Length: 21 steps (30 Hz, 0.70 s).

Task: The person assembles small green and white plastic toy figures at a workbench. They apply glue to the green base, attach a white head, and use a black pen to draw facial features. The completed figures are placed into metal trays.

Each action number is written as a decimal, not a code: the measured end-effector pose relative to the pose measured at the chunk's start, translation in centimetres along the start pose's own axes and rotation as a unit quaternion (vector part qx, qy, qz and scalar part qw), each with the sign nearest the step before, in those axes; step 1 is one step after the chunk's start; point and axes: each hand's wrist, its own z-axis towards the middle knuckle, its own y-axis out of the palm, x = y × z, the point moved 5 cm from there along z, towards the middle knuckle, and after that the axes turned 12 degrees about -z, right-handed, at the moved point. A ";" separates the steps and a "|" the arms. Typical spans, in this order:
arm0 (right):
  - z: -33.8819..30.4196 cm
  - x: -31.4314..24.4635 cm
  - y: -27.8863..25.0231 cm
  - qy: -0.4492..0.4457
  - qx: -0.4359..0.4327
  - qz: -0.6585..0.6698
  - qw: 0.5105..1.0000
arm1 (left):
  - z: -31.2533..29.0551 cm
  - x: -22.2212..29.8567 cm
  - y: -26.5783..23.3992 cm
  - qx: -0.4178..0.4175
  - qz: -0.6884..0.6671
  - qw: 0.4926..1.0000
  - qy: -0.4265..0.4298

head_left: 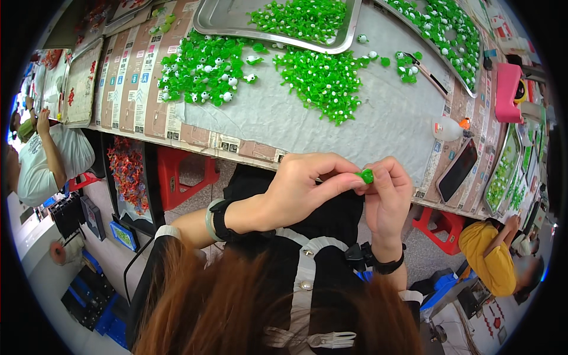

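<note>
Just off the table's near edge, both my hands meet on one small green plastic piece [367,176]. My left hand [307,183] pinches it from the left between thumb and forefinger. From the other side my right hand [387,192] grips the same piece, its fingers curled; part of it is hidden by the fingertips. Beyond my hands, a heap of small green parts with white dots [322,83] lies on the grey cloth [254,127]. To its left is a pile of green pieces with white balls [201,68]. A few similar pieces [407,68] lie at the right.
A metal tray [204,21] with green parts stands at the back, another tray [467,86] at back right. Tweezers [432,77], a small bottle [448,128] and a phone [457,170] lie right. Red stools [183,177] stand under the table. Other people sit at both sides.
</note>
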 end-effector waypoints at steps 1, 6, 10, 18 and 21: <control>0.0 0.2 -0.1 -0.001 0.000 -0.020 1.000 | 0.0 -0.1 -0.2 0.005 0.027 1.000 -0.008; -0.2 0.0 -3.4 -0.045 0.149 -0.190 0.970 | 0.3 -0.9 -7.0 0.128 0.226 0.965 -0.043; -1.4 -0.6 -9.1 -0.163 0.347 -0.257 0.887 | 0.6 0.8 -11.6 0.251 0.461 0.848 0.074; 1.4 -2.9 -12.8 -0.183 0.417 -0.333 0.826 | 3.5 -2.4 -3.5 0.087 0.454 0.872 0.160; 2.8 -2.6 -13.4 -0.179 0.381 -0.363 0.831 | 4.0 -2.7 -3.3 0.085 0.484 0.864 0.112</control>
